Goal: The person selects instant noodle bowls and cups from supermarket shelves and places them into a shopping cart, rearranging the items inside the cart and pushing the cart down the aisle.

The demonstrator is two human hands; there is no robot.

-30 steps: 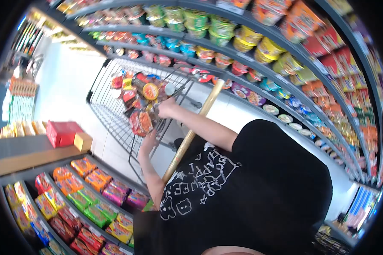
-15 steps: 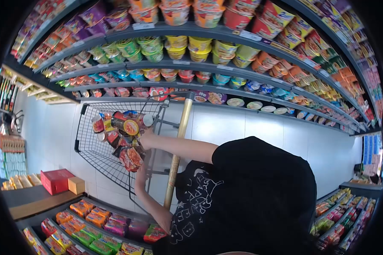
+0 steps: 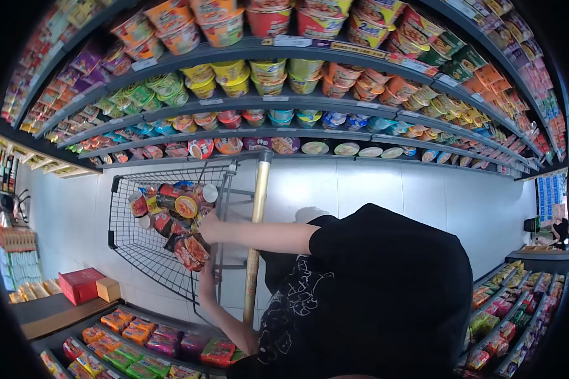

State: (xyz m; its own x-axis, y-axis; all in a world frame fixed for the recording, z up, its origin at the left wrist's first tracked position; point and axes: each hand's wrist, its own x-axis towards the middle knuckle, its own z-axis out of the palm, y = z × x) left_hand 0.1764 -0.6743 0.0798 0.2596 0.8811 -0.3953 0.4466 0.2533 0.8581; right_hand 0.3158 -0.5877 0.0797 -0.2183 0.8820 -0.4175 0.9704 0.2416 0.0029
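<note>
A wire shopping cart (image 3: 139, 246) holds a pile of packaged food. Both hands reach into it over its gold-coloured handlebar (image 3: 255, 252). My left hand (image 3: 207, 275) is closed at the edge of a red packet with food pictured on it (image 3: 191, 252), at the near side of the pile. My right hand (image 3: 209, 227) has its fingers curled among the items, close to a cup with a round orange-yellow lid (image 3: 186, 206); its fingertips are hidden. Just beyond lies a container with a white end (image 3: 208, 193). Several other cups and packets lie mixed underneath.
Shelves of instant noodle cups (image 3: 297, 79) run along one side of the aisle. Opposite stands a low shelf of packaged noodles (image 3: 145, 335), with a red box (image 3: 81, 286) and a small tan box (image 3: 108, 290) near its end. Pale floor tiles (image 3: 385, 196) show between.
The view has shifted, so the cart sits slightly lower and farther left in the picture. Both hands stay at the same items in the cart.
</note>
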